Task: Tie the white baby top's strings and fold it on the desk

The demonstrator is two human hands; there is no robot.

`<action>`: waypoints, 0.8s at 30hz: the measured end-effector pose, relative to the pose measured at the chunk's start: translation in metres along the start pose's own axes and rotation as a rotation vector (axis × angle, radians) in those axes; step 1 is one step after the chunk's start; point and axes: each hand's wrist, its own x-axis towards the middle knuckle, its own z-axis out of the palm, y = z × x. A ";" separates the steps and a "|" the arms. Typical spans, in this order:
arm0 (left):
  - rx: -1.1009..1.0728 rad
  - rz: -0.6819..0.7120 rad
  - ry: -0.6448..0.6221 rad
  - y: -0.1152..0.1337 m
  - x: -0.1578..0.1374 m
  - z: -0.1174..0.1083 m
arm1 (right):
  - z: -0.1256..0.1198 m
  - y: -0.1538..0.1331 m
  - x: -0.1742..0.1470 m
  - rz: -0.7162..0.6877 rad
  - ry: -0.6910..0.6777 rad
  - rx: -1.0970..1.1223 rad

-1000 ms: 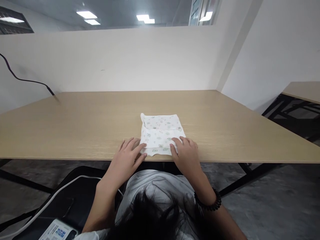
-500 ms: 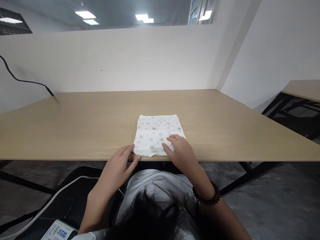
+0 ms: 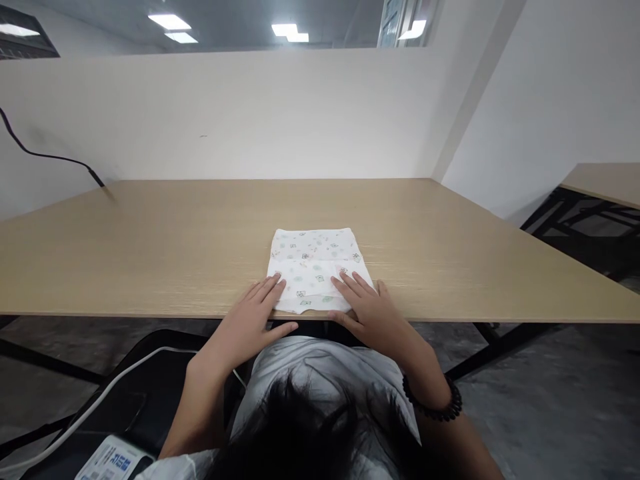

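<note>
The left hand [image 3: 250, 320], flat, thumb out, and the right hand [image 3: 373, 313], fingers spread (covering more), touch the near corners of the cloth [image 3: 315, 250], which extends upward between them, mid-frame, on the table [image 3: 175, 247]; its long axis is unclear.

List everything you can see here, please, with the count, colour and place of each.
Table: one, beige, centre.
Cloth: one, white with small prints, flat at the table's near edge.
Second table: one, beige, far right.
Walls: at least two, white, behind and right.
Lights: several, white, along the top.
Cable: one, black, left.
Cord: one, white, lower left.
Seat: apparently one, black, lower left.
Labelled object: one, white and dark, bottom left.
Floor: one, grey, below.
Bracelet: one, black, lower right.
Shirt: one, pale, bottom centre.
Hair: one mass, black, bottom centre.
Left hand: one, bare, partly on the cloth's left.
Right hand: one, bare, partly on the cloth's right.
</note>
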 end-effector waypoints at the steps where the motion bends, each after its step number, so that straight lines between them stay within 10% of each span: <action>1: -0.024 0.029 0.010 -0.004 -0.003 -0.002 | -0.003 0.003 -0.004 -0.017 -0.018 0.018; 24: -0.372 0.242 0.076 -0.016 -0.006 -0.019 | -0.019 0.072 -0.036 -0.230 0.248 0.506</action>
